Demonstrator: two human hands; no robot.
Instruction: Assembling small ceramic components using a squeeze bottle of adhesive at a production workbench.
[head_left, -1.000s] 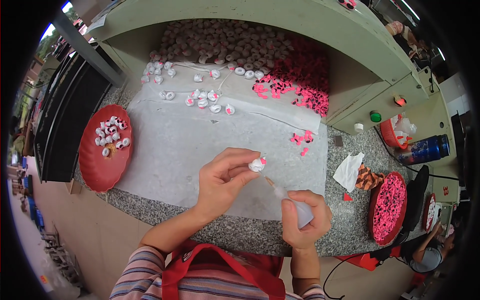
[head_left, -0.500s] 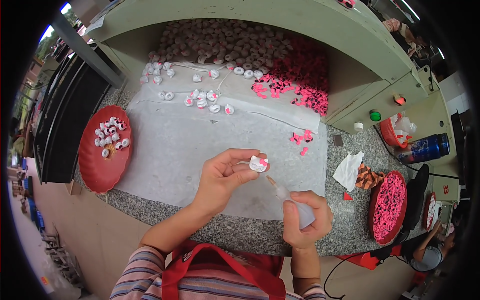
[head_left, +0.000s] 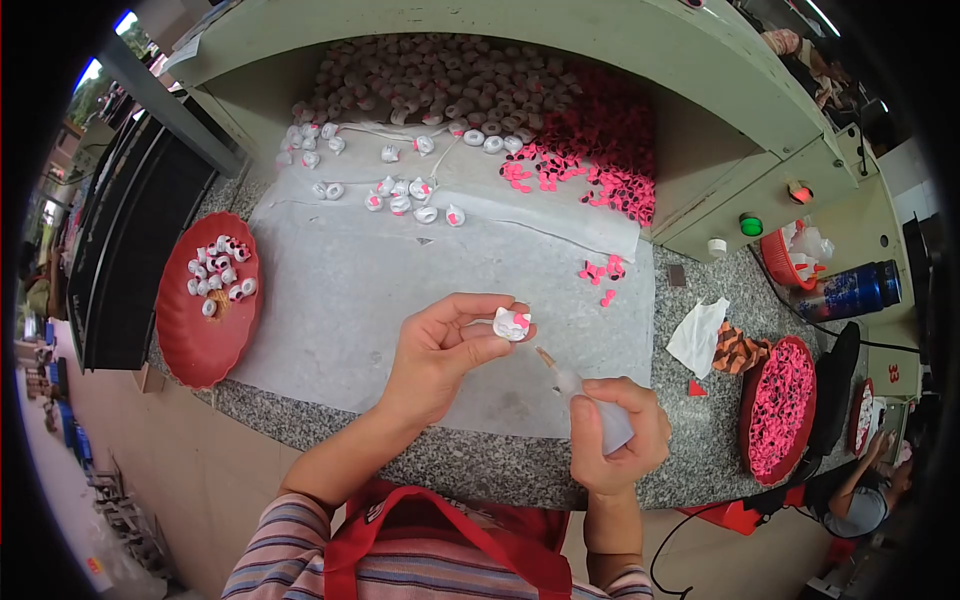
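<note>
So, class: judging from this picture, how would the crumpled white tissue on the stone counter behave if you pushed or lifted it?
The white tissue looks thin and creased, so probably floppy and very light. Lying loose on the speckled counter, it would likely slide or bunch up rather than roll.

bottle body [head_left: 612, 425]: hidden in fist | figure [head_left: 511, 323]: details too small

Left hand [head_left: 440, 350] raised, fingertips pinched; right hand [head_left: 615, 430] fisted.

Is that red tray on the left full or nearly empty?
Mostly empty. The red tray holds only a small cluster of white pieces near its far end; the rest of its surface shows bare.
</note>
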